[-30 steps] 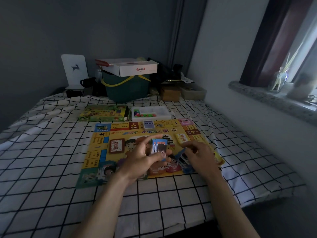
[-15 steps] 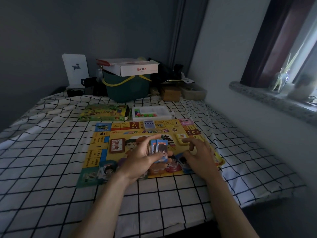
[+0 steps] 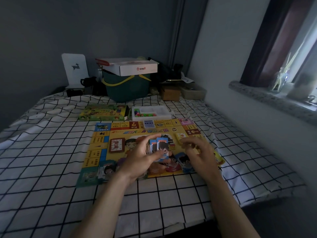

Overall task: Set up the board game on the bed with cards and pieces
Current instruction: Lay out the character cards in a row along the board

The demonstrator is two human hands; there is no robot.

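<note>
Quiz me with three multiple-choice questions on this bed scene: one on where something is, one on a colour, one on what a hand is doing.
1. Where is the white tray of coloured pieces?
A. beyond the game board's far edge
B. on the windowsill
C. inside the bucket

2. What colour is the bucket at the head of the bed?
A. red
B. dark green
C. white

3. What is the left hand doing?
A. lying flat
B. pointing
C. holding cards

Answers: 1 A, the tray lies on the sheet just past the board. 2 B, green with a yellow handle. 3 C, fingers curl round the cards.
</note>
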